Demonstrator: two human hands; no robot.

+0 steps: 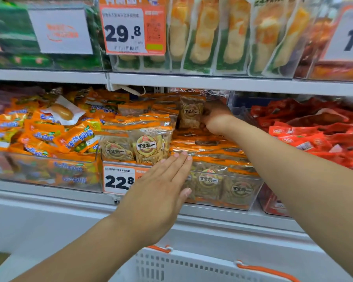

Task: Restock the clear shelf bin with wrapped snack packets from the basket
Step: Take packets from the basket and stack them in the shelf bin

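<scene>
The clear shelf bin (243, 202) on the middle shelf is piled with orange-topped wrapped snack packets (208, 151). My right hand (216, 117) reaches deep into the back of the bin and grips an upright packet (191, 112) with a round label. My left hand (161, 188) is held flat with straight fingers against the bin's front, fingertips touching the packets at the rim. The white basket (183, 265) with orange handles sits at the bottom edge of the view; its contents are hidden.
A price tag reading 22.8 (118, 180) hangs on the bin's front. A bin of orange and blue packets (49, 139) stands to the left, red packets (314, 135) to the right. The shelf above (192, 82) hangs low over the bin.
</scene>
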